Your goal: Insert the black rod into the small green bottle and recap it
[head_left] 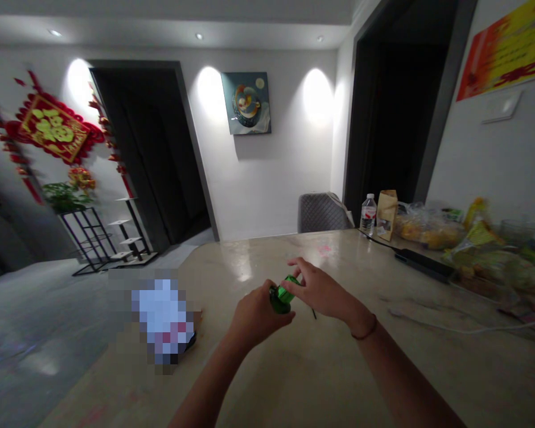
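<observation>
Over the middle of the table (267, 380), my left hand (254, 312) is wrapped round a dark green round piece (280, 302). A shiny bright green cylinder (288, 288) sits against the top of that piece; whether the two are joined I cannot tell. From the right, my right hand (314, 285) grips the cylinder with its thumb and fingers, some of the other fingers raised. Both green pieces are small and partly hidden by my fingers, so their exact kind is unclear. Just under my right hand, a thin dark stick-like thing (314, 313) lies on the tabletop.
A blurred-out bluish item (163, 318) lies at the table's left edge. Along the right stand a water bottle (368, 214), a paper bag (387, 215), plastic bags of food (432, 229) and a black power strip (423, 264) with cables. Beyond is a grey chair (323, 213).
</observation>
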